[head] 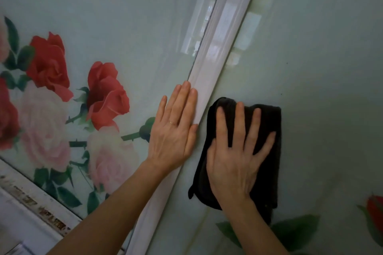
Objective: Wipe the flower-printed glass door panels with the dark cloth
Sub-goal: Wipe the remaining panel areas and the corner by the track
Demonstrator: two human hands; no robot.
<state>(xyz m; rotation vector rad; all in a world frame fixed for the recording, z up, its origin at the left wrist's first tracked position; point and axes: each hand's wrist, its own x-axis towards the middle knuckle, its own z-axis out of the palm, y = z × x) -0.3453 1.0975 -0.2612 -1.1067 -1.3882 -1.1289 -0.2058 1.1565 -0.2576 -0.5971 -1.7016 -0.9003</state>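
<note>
Two pale green glass door panels fill the view, split by a white frame strip (pixel 223 33) running diagonally. The left panel (pixel 116 16) carries printed red and pink roses. The right panel (pixel 323 58) is mostly plain, with a rose bud and leaves at its lower right. My left hand (pixel 176 128) lies flat, fingers straight, on the left panel against the strip; a ring is on one finger. My right hand (pixel 238 159) presses the folded dark cloth (pixel 267 122) flat against the right panel with spread fingers.
A worn white bottom frame (pixel 37 203) with chipped, rusty patches runs along the lower left under the rose panel. Bright window reflections (pixel 207 27) show on the glass near the strip.
</note>
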